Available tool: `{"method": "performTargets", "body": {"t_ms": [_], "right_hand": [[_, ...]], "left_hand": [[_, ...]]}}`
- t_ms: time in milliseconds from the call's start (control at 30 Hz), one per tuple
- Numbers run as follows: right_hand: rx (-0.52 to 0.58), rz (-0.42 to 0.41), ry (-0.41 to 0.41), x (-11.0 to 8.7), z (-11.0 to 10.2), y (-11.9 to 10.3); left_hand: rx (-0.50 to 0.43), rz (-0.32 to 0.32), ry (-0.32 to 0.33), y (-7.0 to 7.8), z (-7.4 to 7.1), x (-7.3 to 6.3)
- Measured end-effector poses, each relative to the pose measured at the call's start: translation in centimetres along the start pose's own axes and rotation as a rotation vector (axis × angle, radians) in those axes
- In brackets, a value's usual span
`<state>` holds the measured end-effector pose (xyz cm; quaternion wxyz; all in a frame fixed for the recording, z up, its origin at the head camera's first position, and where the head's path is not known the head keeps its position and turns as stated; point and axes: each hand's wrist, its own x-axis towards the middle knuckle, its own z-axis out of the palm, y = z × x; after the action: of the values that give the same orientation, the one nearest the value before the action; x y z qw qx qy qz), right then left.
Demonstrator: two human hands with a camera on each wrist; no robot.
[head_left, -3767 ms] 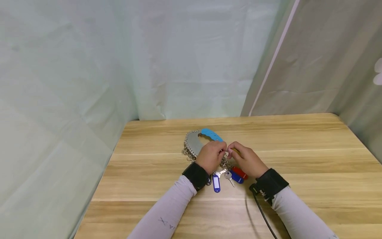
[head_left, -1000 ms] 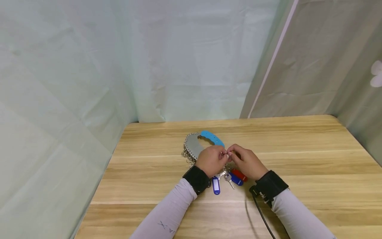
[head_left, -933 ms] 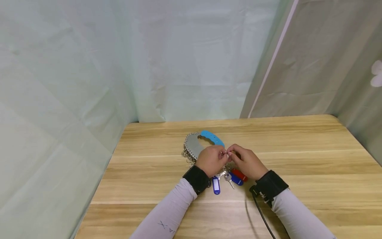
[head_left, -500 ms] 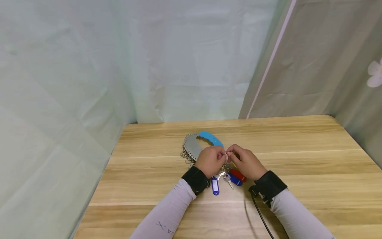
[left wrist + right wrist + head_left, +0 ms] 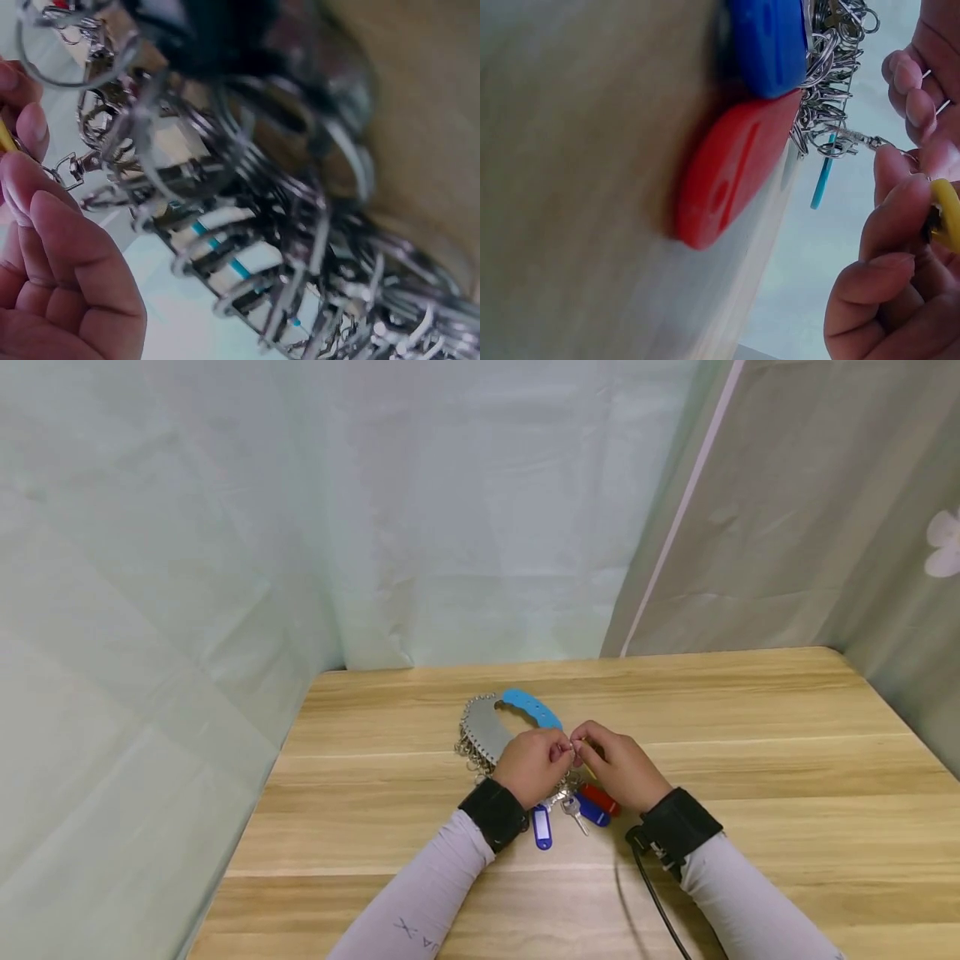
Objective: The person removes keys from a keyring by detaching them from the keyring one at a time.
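A crescent-shaped metal key holder (image 5: 486, 727) with a blue handle (image 5: 531, 706) lies on the table, rings and clips crowding its toothed edge. Over its right end, my left hand (image 5: 531, 764) and right hand (image 5: 622, 768) meet fingertip to fingertip. The right hand grips a yellow key tag (image 5: 949, 214). My left fingers pinch a thin key ring at the tag, mostly hidden by the fingertips. A metal clip (image 5: 71, 169) leads from the holder to those fingertips. Below the hands lie a silver key (image 5: 576, 814), blue tags (image 5: 542, 827) and a red tag (image 5: 600, 798).
The wooden table (image 5: 787, 760) extends around the holder, with pale curtains (image 5: 480, 527) behind it. Both wrists wear black straps, and a black cable (image 5: 654, 893) runs from the right strap toward the front edge.
Both hands stay over the holder's right end. Their fingertips shift slightly around the small ring, while the keys and tags below keep their places.
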<state>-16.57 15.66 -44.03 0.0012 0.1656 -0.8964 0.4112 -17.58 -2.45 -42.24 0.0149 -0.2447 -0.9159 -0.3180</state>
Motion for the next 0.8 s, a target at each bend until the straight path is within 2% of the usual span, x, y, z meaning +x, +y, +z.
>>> {"method": "performTargets", "body": {"t_ms": [333, 600, 800], "right_hand": [[0.044, 0.008, -0.032, -0.04, 0.08, -0.52], [0.041, -0.001, -0.046, -0.07, -0.03, -0.67], [0.052, 0.012, -0.052, -0.08, -0.05, -0.56]], "left_hand": [[-0.064, -0.108, 0.014, -0.33, 0.10, 0.14], [-0.112, -0.117, 0.016, -0.46, -0.12, 0.20], [-0.134, -0.098, 0.010, -0.30, -0.34, 0.14]]}}
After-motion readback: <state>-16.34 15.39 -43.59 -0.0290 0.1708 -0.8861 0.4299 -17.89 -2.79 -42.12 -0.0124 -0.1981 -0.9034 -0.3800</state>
